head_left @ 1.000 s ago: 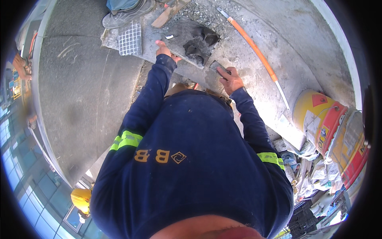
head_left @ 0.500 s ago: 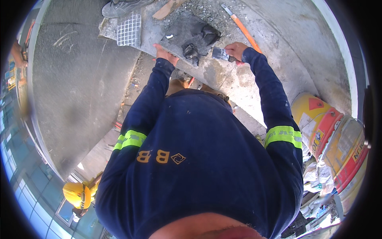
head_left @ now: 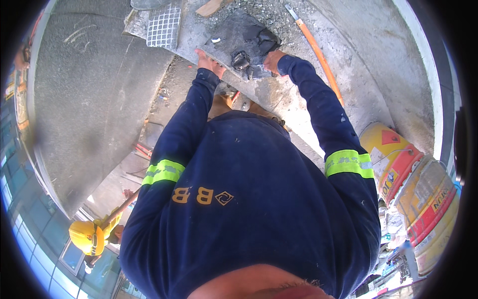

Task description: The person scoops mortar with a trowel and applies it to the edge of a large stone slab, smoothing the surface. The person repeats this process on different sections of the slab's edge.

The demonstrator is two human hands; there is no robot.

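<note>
My left hand (head_left: 206,62) lies flat on the near edge of a dark grey slab (head_left: 226,37) on the concrete ledge, fingers spread. My right hand (head_left: 273,60) is closed on a small metal trowel (head_left: 256,73), whose blade sits at the slab's near right corner. A lump of dark wet mortar (head_left: 240,60) lies just left of the blade, between my two hands. More dark mortar (head_left: 266,37) is piled at the slab's right side. Both arms are in dark blue sleeves with yellow reflective bands.
A white gridded mesh sheet (head_left: 163,25) lies left of the slab. An orange-handled long tool (head_left: 318,55) lies on the concrete to the right. Yellow and red buckets (head_left: 393,159) stand at the right. A person in a yellow helmet (head_left: 85,236) is far below at the lower left.
My right hand has moved with the trowel from the bare concrete at the right up and left to the slab's corner by the mortar lump. My left hand stays on the slab's edge.
</note>
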